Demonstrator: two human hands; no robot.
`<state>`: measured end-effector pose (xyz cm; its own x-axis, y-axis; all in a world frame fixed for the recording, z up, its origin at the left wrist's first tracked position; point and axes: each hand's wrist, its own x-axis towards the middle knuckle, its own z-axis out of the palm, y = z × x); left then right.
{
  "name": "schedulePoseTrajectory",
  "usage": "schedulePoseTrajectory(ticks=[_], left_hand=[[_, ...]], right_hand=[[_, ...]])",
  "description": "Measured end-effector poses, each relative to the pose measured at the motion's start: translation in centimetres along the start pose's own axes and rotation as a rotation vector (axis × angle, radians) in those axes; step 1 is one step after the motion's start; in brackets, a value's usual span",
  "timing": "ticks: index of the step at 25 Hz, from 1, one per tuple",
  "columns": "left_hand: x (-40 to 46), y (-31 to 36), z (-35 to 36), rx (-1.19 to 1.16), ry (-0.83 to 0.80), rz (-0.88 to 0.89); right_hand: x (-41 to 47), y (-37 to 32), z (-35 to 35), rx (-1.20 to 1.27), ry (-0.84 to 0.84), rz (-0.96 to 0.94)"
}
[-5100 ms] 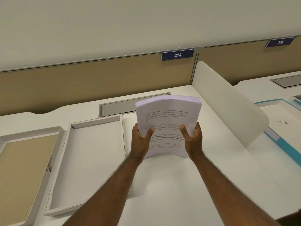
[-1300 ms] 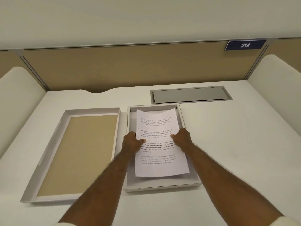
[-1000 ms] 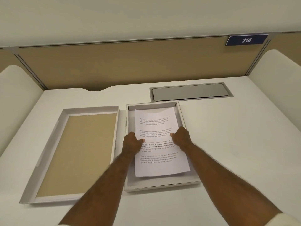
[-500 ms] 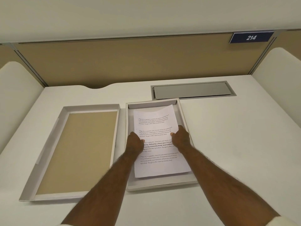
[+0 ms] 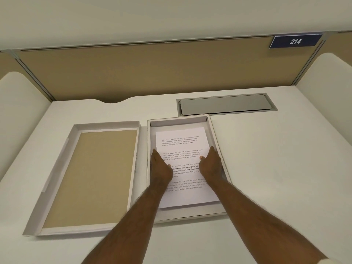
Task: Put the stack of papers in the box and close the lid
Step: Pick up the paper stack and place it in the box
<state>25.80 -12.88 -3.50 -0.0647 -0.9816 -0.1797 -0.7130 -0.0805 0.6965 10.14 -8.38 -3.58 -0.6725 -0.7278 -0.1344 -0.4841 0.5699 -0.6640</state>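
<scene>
Stack of papers (image 5: 181, 145) flat inside box (image 5: 219, 147), long axis away from body. Left hand (image 5: 161, 168), right hand (image 5: 211, 164) on stack edges, fingers (image 5: 212, 149) loosely extended, grasp unclear. Lid (image 5: 106, 125) just left of box, nearer left hand.

printed paper stack (image 5: 181, 143) flat inside open white box (image 5: 219, 141), tan-lined lid (image 5: 91, 176) upturned just left

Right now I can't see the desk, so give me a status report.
Left hand and right hand flat on paper stack. Stack inside box. Lid off, lying left of box, path clear.
</scene>
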Motion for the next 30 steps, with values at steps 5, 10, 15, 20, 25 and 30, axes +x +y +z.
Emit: schedulePoseTrajectory(ticks=[5, 10, 15, 20, 25, 30], left_hand=[[0.3, -0.5, -0.2, -0.085, -0.053, -0.011], [0.5, -1.1, 0.1, -0.151, -0.035, 0.005], [0.3, -1.2, 0.3, -0.163, -0.044, 0.009], [0.4, -0.9, 0.1, -0.150, -0.070, -0.008], [0.6, -0.5, -0.3, -0.144, -0.096, -0.017], [0.5, -0.5, -0.3, -0.141, -0.097, -0.019]], right_hand=[[0.4, 0.6, -0.6, 0.083, -0.031, 0.018], [0.7, 1.1, -0.8, 0.111, -0.085, 0.039], [0.5, 1.0, -0.8, 0.145, -0.106, 0.063], [0.9, 1.0, -1.3, 0.203, -0.157, 0.083], [0.4, 1.1, -1.2, 0.200, -0.148, 0.066], [0.2, 1.1, -1.5, 0.200, -0.193, 0.058]])
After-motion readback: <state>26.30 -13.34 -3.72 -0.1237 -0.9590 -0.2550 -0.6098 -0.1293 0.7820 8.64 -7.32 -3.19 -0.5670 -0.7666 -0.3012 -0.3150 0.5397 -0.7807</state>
